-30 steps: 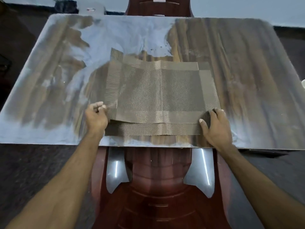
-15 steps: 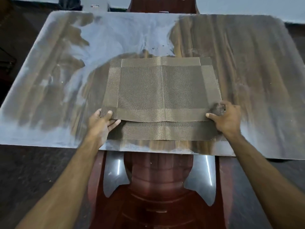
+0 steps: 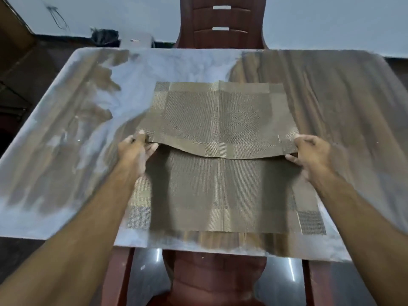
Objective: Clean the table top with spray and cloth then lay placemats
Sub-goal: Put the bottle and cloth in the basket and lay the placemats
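Note:
Two woven brown-gold placemats lie on the glossy wooden table [image 3: 331, 96]. The upper placemat [image 3: 218, 115] is raised off the table at its near edge. My left hand [image 3: 135, 149] pinches its near left corner and my right hand [image 3: 309, 151] pinches its near right corner. The lower placemat [image 3: 220, 195] lies flat at the table's near edge, partly in the shadow of the raised one.
A dark red plastic chair [image 3: 221, 23] stands at the far side of the table. Another red chair [image 3: 216, 281] sits below the near edge. Pale glare covers the table's left half. A dark object [image 3: 103, 36] sits on the floor beyond the far left corner.
Both hands have lifted the upper placemat and carried it away from me toward the table's middle, uncovering most of the lower placemat. The camera has tilted up, showing the far chair.

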Tool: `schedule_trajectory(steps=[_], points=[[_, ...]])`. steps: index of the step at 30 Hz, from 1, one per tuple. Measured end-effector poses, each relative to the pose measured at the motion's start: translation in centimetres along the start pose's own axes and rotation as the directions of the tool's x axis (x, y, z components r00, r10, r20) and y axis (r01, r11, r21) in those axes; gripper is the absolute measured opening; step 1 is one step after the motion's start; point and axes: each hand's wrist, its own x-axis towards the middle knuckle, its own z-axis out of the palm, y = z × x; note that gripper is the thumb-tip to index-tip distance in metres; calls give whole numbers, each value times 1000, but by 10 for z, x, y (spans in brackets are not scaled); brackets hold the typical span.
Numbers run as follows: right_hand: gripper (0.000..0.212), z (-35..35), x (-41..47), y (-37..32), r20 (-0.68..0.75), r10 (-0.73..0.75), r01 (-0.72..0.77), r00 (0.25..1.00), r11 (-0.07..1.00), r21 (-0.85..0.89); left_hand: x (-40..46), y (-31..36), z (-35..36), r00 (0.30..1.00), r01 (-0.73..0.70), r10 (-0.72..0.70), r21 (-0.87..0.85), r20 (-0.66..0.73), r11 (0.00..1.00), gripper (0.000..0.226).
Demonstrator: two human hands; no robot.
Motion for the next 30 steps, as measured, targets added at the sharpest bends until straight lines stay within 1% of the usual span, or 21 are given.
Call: schedule_trajectory(steps=[2,4,6,8,11,14,16,18,20,22,24,25,27,30], points=[[9,7,4,-3,106,71,-83,992,991,109,3,5,0,996,35,-34,-12,76,999,11],[9,4,5,2,233,111,-158,966,968,197,2,1,-5,991,44,-46,20,124,999,16],[20,-4,3,13,348,111,-206,931,946,249,4,-5,-9,995,19,-24,46,101,999,23],[28,-6,2,17,404,81,-176,911,963,206,11,-9,-7,998,-33,29,73,47,997,27],[26,7,9,9,351,-7,-32,936,994,107,29,-7,2,997,-76,77,85,-6,993,23],[24,39,31,-8,205,-95,73,974,991,110,57,2,16,992,-118,123,131,-31,984,14],[31,58,49,-14,125,-141,128,982,985,112,77,10,27,986,-160,165,178,-16,971,19],[44,71,68,-14,89,-201,194,976,978,81,94,15,38,978,-204,207,194,5,960,25],[43,78,80,-11,63,-259,257,964,965,41,107,13,45,972,-230,233,216,12,949,26],[29,79,85,-8,66,-298,298,952,954,13,117,5,46,964,-260,266,237,5,936,25],[11,74,89,-4,132,-312,318,941,948,-30,125,-3,43,953,-294,301,274,19,916,22],[7,71,90,-3,175,-313,327,934,944,-55,127,-6,42,950,-306,312,287,27,908,21],[8,68,90,-1,226,-314,340,922,936,-86,127,-8,41,943,-321,332,307,17,896,19],[16,70,89,-2,187,-319,339,929,937,-86,125,-10,45,931,-344,365,296,-15,891,20]])
